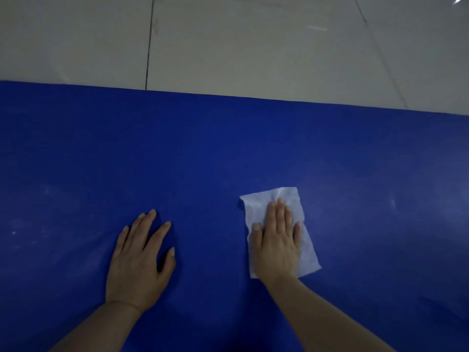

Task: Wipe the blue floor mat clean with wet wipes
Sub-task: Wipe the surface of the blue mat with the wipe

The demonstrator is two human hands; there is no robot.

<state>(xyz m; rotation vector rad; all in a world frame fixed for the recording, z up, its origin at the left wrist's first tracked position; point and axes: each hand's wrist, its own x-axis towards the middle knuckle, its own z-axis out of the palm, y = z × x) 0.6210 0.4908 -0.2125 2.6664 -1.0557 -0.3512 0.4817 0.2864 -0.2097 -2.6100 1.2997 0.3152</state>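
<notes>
The blue floor mat [228, 148] fills the lower two thirds of the head view. A white wet wipe [256, 207] lies spread flat on it, right of centre. My right hand [275, 240] presses flat on the wipe with straight fingers, covering its middle. My left hand [139, 260] rests flat on the bare mat to the left, fingers spread, holding nothing. Faint whitish smudges [30, 232] show on the mat at the left, and a small pale streak [392, 203] at the right.
Beyond the mat's far edge [228, 96] lies a pale tiled floor [253, 47] with dark grout lines. The mat runs out of view to the left, right and bottom.
</notes>
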